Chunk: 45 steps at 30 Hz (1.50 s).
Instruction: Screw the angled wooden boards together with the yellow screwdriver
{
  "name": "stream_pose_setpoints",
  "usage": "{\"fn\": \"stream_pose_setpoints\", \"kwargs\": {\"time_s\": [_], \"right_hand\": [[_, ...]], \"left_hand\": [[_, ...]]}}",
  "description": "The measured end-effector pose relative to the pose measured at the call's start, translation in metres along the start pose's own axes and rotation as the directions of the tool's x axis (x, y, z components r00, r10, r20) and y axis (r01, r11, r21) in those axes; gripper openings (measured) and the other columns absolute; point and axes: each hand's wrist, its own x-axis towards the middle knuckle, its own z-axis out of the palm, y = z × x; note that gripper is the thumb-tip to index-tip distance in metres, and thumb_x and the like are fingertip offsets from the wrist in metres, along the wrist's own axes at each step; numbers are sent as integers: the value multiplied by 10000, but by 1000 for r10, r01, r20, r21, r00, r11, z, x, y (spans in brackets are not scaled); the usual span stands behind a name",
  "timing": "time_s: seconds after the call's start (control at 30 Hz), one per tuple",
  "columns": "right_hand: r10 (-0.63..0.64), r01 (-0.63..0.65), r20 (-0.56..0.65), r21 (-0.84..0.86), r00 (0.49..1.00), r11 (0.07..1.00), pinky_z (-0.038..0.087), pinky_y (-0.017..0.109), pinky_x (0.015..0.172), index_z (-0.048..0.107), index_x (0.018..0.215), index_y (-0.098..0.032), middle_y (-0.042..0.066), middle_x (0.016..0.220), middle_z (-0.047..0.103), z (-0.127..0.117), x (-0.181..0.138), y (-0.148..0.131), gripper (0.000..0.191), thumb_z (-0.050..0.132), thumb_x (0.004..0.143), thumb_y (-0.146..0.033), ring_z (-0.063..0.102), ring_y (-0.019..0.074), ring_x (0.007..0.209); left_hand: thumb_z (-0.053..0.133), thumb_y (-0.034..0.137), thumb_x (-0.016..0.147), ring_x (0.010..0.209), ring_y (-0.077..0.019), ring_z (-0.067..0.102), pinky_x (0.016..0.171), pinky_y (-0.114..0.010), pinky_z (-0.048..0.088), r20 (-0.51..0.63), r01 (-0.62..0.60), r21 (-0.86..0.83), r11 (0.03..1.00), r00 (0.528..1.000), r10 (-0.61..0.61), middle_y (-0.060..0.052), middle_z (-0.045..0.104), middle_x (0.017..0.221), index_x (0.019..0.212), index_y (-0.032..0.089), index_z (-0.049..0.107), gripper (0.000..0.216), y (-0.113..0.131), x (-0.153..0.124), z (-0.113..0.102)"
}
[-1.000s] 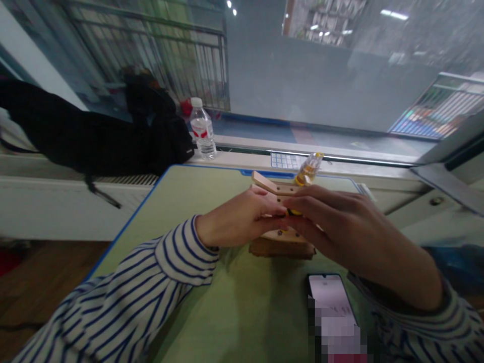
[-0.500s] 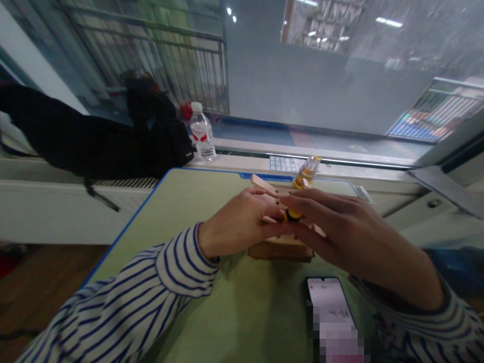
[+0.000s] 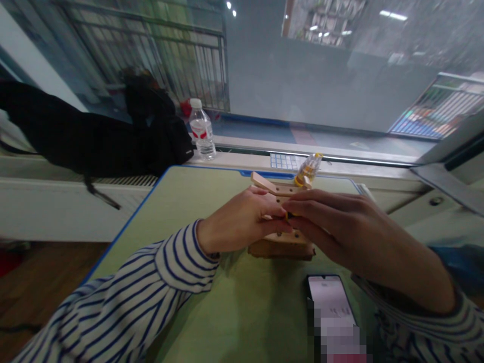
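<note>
Roughly midway, judging by the head view: wooden assembly [image 3: 280,190] already upright on the green desk [image 3: 189,217], far of centre, with a base block below and an angled slat joined above. One small yellow part [image 3: 288,216] not yet seated, so some fitting left to do. Left hand [image 3: 242,222] in from the near left, palm down, wrapped on the assembly's left side, thumb and fingers closed against the wood. Right hand [image 3: 340,234] in from the near right, wrist raised, fingers stretched flat and pinched together on the yellow part, tips touching the left thumb. Mostly hidden, that part; impossible to tell its exact seat. Just behind the assembly, a clear yellow handle [image 3: 309,168], tilted. Near right, a phone [image 3: 331,300] lying flat. Far left on the sill, a water bottle [image 3: 201,130] beside a black bag [image 3: 113,136].
</note>
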Motion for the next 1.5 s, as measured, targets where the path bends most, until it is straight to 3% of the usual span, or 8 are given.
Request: {"fn": "stream_pose_setpoints", "kwargs": {"time_s": [0.5, 0.7, 0.87, 1.0, 1.5], "right_hand": [[20, -20, 1, -30, 1000, 999, 506, 355, 802, 609, 1083, -168, 89, 1029, 662, 2, 1, 0, 232, 487, 904, -253, 626, 198, 918], [21, -21, -10, -20, 1000, 1000, 511, 343, 789, 603, 1094, -175, 77, 1034, 661, 2, 2, 0, 231, 511, 890, -234, 629, 193, 910], [20, -21, -31, -31, 999, 999, 519, 340, 782, 598, 1107, -188, 74, 1062, 664, 2, 2, 1, 242, 507, 892, -252, 637, 188, 906], [23, -23, -16, -25, 1000, 999, 497, 352, 866, 550, 1182, -193, 72, 1184, 623, -1, 0, 1, 308, 513, 888, -274, 602, 195, 1030], [-48, 48, 5, -25, 999, 999, 510, 354, 895, 550, 1193, -160, 85, 1199, 610, -2, 1, -5, 335, 465, 875, -100, 586, 189, 1067]], "left_hand": [[467, 294, 911, 949, -149, 584, 898, -288, 401, 55, -67, -27, 997, 996, 68, -41, 676, 925, 945, 176, 682, 247, -1, 1, -2], [539, 308, 871, 975, -159, 584, 929, -307, 392, 10, -5, 6, 1000, 1000, 5, -24, 686, 954, 947, 207, 692, 198, 0, -1, -2], [573, 313, 850, 972, -152, 597, 977, -322, 361, -11, 8, 14, 1000, 1000, -8, -9, 699, 954, 940, 220, 695, 178, 1, 0, -1], [551, 315, 865, 968, -151, 596, 949, -308, 370, -2, 22, 21, 1000, 1000, -22, -3, 702, 943, 870, 206, 703, 187, 2, 0, -1], [530, 283, 877, 1034, -160, 563, 974, -308, 357, 2, -53, 0, 999, 999, 53, -14, 676, 957, 976, 224, 685, 193, -1, 0, 0]]}}
